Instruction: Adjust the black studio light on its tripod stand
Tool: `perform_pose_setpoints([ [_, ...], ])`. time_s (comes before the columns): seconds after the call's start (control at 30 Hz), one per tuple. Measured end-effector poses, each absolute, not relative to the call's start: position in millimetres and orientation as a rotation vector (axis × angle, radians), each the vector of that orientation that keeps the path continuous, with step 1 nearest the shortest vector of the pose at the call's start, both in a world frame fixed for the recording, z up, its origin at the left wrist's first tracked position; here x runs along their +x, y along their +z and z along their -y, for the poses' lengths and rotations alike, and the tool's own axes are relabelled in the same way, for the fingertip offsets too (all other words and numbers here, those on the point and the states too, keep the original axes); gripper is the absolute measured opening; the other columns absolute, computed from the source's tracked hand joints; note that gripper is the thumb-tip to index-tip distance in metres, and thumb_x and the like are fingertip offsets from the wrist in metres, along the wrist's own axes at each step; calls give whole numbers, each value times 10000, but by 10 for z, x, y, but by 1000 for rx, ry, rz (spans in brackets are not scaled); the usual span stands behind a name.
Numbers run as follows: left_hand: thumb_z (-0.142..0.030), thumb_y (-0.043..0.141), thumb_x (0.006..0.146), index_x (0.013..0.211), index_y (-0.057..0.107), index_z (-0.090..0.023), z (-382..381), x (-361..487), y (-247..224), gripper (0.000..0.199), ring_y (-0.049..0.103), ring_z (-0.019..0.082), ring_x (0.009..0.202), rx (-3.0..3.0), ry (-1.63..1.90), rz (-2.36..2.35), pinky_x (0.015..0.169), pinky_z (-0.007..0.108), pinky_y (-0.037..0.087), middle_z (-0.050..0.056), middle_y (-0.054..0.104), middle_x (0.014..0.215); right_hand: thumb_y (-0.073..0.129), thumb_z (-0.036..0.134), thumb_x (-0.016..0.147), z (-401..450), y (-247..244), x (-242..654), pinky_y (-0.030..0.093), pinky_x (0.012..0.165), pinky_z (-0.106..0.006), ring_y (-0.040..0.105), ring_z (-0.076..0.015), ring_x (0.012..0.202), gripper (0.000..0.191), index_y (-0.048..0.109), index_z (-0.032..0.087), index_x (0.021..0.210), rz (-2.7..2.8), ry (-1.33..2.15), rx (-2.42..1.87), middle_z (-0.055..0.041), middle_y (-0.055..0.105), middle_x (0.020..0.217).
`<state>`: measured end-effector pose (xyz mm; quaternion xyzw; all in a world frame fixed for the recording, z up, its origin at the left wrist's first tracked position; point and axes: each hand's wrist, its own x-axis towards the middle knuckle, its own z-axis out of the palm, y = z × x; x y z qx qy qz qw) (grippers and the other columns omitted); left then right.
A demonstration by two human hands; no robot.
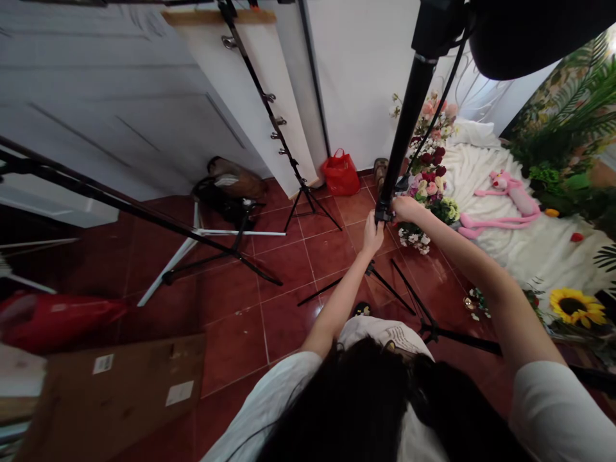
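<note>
A black light stand (404, 122) rises in front of me, with a dark lamp head (534, 38) at its top right and a cable hanging beside the pole. My left hand (373, 233) is wrapped round the pole just below its black collar (383, 210). At the right side of that collar, my right hand (403, 208) is closed, fingers bent in; the small part it grips, probably a knob, is hidden behind the fingers. Below my hands, the stand's tripod legs (392, 289) spread on the red tiled floor (289, 263).
To the right, artificial flowers (436, 186) and a pink plush toy (522, 199) lie by a white fluffy cloth (524, 256). A red bag (341, 174) stands at the wall. Leftward are a backdrop stand (303, 183), a white-legged stand (176, 266) and a cardboard box (125, 391).
</note>
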<state>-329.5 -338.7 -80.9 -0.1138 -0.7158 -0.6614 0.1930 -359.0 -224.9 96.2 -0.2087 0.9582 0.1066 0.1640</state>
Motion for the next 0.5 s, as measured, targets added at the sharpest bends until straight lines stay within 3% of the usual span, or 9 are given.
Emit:
perform_pose_setpoints([
  [0.2, -711, 325, 962, 1074, 582, -225, 3395, -3295, -817, 562, 655, 244, 1032, -336, -1858, 2030, 967, 435, 527, 115, 658, 1042, 832, 240, 761, 2265, 969, -3668, 521, 789, -272, 747, -316, 1031, 409, 758, 101, 1139, -2704, 392, -709, -175, 785, 1068],
  [0.5, -729, 351, 945, 1038, 596, -217, 3387, -3306, -823, 575, 660, 257, 1009, -278, -1864, 2034, 965, 455, 537, 128, 664, 1024, 422, 143, 1000, 2099, 478, -3284, 463, 820, -305, 712, -277, 1010, 334, 632, 55, 1244, -3011, 231, -676, -205, 761, 1010],
])
